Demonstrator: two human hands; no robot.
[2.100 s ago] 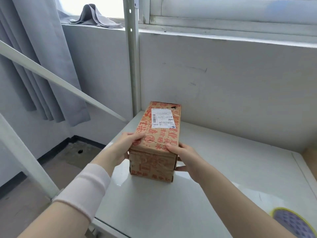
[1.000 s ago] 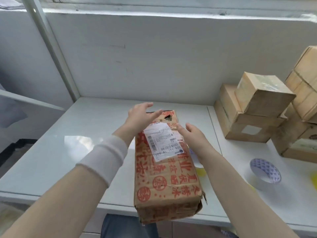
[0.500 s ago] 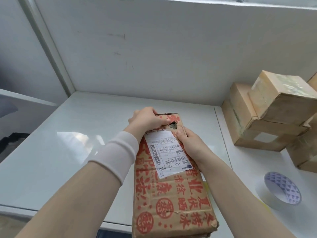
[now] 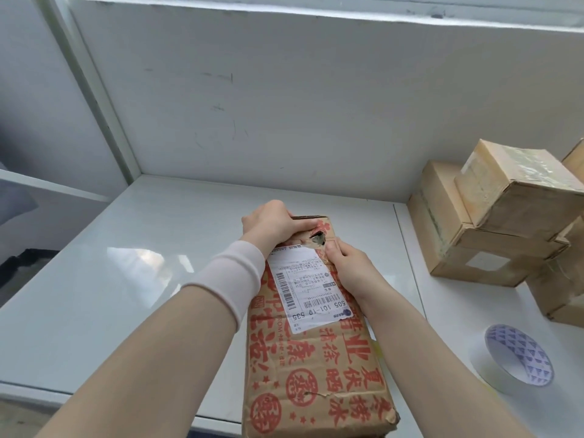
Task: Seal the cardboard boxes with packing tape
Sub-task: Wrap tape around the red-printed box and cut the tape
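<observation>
Gripping the cardboard box (image 4: 316,358) at its far end w/ both hands. Curled over the far-left corner w/ the left hand (image 4: 271,226), fingers hooked past the top edge, white wristband (image 4: 234,279) just behind. Pinching the right side w/ the right hand (image 4: 347,267): thumb flat on top just beside the torn hole (image 4: 317,240), other fingers down the side, out of sight. Lying lengthwise on the white table (image 4: 126,295), label (image 4: 306,289) up, near end poking out past the front edge.

Vs 1 s ago: spread open and hovering over the box then, closed on it now. Vs half a sec ago: same grip, hardly any shift. Vs 2 s back: no longer tucked by the post (image 4: 94,99), pulled in close & nearer mid-table.

Open tabletop to the left, right up to that post. Wall (image 4: 252,105) behind the far end, w/ a gap between. Tighter on the right: stacked brown boxes (image 4: 474,232) against the wall, tape roll (image 4: 518,358) on the table near the right forearm, apart from the box.
</observation>
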